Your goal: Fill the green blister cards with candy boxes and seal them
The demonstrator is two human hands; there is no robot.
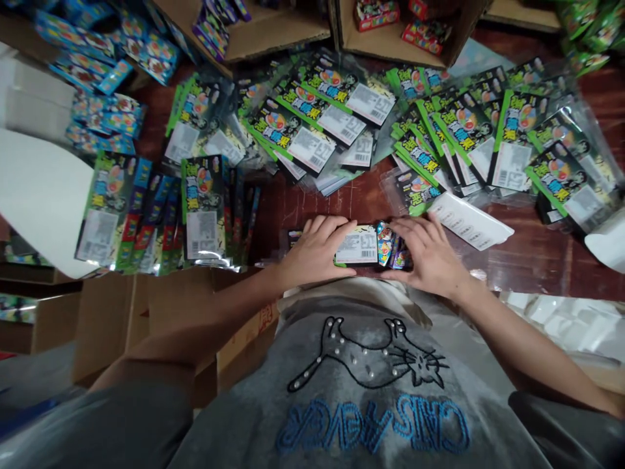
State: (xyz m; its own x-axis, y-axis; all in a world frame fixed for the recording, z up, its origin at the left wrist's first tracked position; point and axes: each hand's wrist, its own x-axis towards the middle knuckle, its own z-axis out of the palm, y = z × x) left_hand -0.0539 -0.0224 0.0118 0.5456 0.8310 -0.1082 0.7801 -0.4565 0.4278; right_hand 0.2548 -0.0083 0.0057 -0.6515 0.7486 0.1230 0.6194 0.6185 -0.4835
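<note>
Left hand (319,247) — gripping one flat black-and-green printed packet (356,246); right hand (430,254) — curled, I see, around small blue and purple printed boxes (384,246).

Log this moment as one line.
left hand: holding black-green package; right hand: holding small bright boxes; table: more packages beyond

Passable over bare counter (349,197) just beyond left hand (318,251), and between central packets (297,140) and right-side packets (466,130); blocked farther out by cardboard boxes (278,40), leftward by overlapping packets (202,202), beside right hand (432,257) by white sheet (471,223).
</note>
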